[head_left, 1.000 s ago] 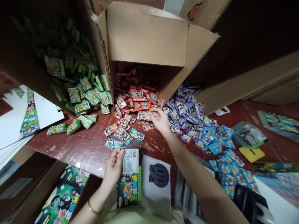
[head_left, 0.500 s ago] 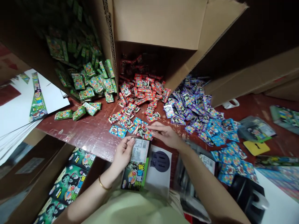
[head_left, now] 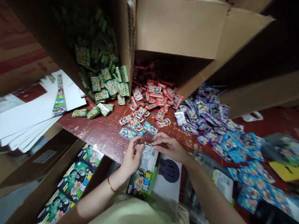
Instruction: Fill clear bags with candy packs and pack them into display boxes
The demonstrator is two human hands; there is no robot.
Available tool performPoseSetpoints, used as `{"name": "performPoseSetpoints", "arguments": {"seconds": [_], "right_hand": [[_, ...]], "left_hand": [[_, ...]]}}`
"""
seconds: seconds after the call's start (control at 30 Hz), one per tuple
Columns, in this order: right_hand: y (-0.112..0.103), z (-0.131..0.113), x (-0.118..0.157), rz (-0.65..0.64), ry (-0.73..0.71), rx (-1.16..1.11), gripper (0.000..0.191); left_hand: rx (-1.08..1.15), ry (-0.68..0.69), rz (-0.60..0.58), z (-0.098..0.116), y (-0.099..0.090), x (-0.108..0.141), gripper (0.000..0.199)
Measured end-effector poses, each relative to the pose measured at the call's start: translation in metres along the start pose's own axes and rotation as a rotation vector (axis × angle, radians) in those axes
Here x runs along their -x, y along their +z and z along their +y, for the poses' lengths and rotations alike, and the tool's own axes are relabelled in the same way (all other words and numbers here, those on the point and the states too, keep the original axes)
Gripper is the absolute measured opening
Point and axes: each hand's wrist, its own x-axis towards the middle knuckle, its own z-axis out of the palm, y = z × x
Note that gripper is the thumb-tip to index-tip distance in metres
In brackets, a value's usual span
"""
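My left hand (head_left: 132,155) is closed on the upper left edge of a small printed box (head_left: 140,182), which has a white label and green and black artwork. At the box's top edge, my right hand (head_left: 171,147) has its fingers bent and pressed together; a bit of red packet (head_left: 147,143) shows between the hands. Just beyond lie a few red and blue packets (head_left: 128,133). Farther back, red packets (head_left: 156,96) spill from a carton, with green packets (head_left: 112,87) to their left and purple packets (head_left: 201,109) to their right.
Tall cardboard cartons (head_left: 177,28) stand along the back. Blue packets (head_left: 254,174) and a yellow card (head_left: 285,170) lie at the right. White sheets (head_left: 30,109) overhang the left edge. An open carton below holds printed boxes (head_left: 74,180). A white sheet with a dark round object (head_left: 169,170) is beside my box.
My right hand has moved from the loose packets to the top of the box, and a red packet has gone with it. The camera view has shifted left.
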Motion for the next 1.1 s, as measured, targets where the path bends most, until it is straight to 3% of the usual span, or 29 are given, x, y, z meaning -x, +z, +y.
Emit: {"name": "performPoseSetpoints", "arguments": {"seconds": [0.13,0.27,0.43,0.53,0.63,0.73,0.87,0.93,1.0,1.1], "right_hand": [[0.003,0.002,-0.017,-0.101,-0.034,0.035,0.015],[0.013,-0.004,-0.085,0.026,-0.039,0.152,0.022],[0.077,-0.021,-0.205,-0.062,-0.013,0.282,0.023],[0.123,-0.037,-0.251,-0.051,-0.044,0.362,0.036],[0.149,-0.051,-0.271,-0.03,-0.043,0.395,0.046],[0.145,-0.056,-0.273,-0.006,-0.008,0.381,0.039],[0.095,-0.046,-0.246,-0.052,0.107,0.3,0.04],[0.062,-0.038,-0.217,-0.127,0.171,0.094,0.038],[0.032,-0.03,-0.179,-0.162,0.24,-0.272,0.037],[0.006,-0.023,-0.119,0.009,0.243,-0.599,0.034]], "left_hand": [[-0.028,0.008,-0.035,-0.006,-0.01,-0.004,0.029],[-0.019,-0.026,-0.005,-0.004,-0.018,-0.007,0.033],[-0.109,-0.047,-0.116,0.011,-0.034,-0.007,0.036],[-0.139,0.004,-0.005,0.013,-0.048,-0.001,0.037],[-0.171,0.058,0.17,0.006,-0.062,0.006,0.039],[-0.167,0.049,0.289,-0.001,-0.072,0.01,0.045],[-0.105,0.033,0.301,-0.004,-0.073,0.006,0.055],[-0.079,0.033,0.28,-0.003,-0.068,0.0,0.056],[-0.05,0.034,0.231,-0.002,-0.06,-0.009,0.058],[0.0,0.033,0.111,0.0,-0.039,-0.02,0.059]]}}
